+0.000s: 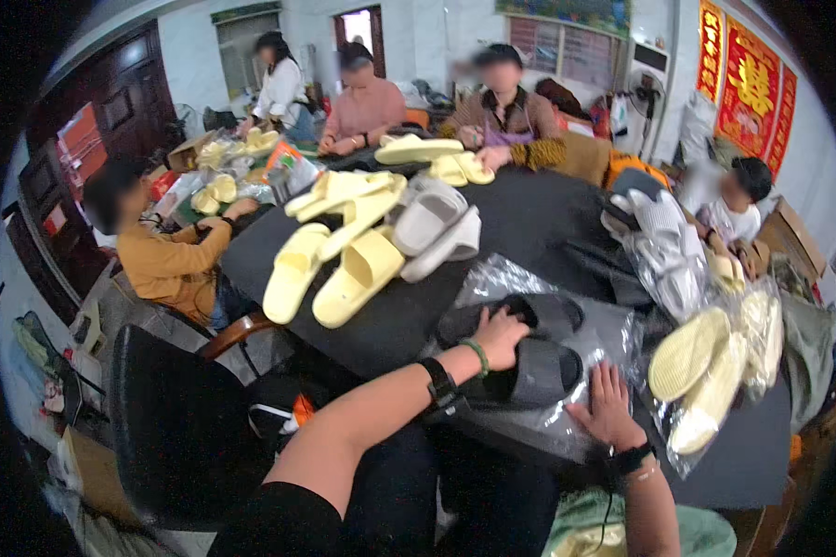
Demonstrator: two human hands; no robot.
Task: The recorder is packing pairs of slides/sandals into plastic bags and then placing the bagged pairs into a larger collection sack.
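Observation:
My left hand [498, 336] rests on top of a pair of dark grey slippers [541, 369] lying on a clear plastic bag [613, 330] on the black table [529, 218]. Its fingers curl over the nearer slipper's strap. My right hand [607, 405] lies flat, fingers spread, on the plastic bag just right of the slippers. A dark watch and a green bracelet sit on my left wrist; a dark band circles my right wrist.
Pale yellow slippers [339, 265] and white slippers [437, 227] are piled mid-table. Bagged yellow slippers [706, 371] and bagged white ones [664, 246] lie at right. Several people sit around the table's far and left sides. A black chair [172, 418] stands at my left.

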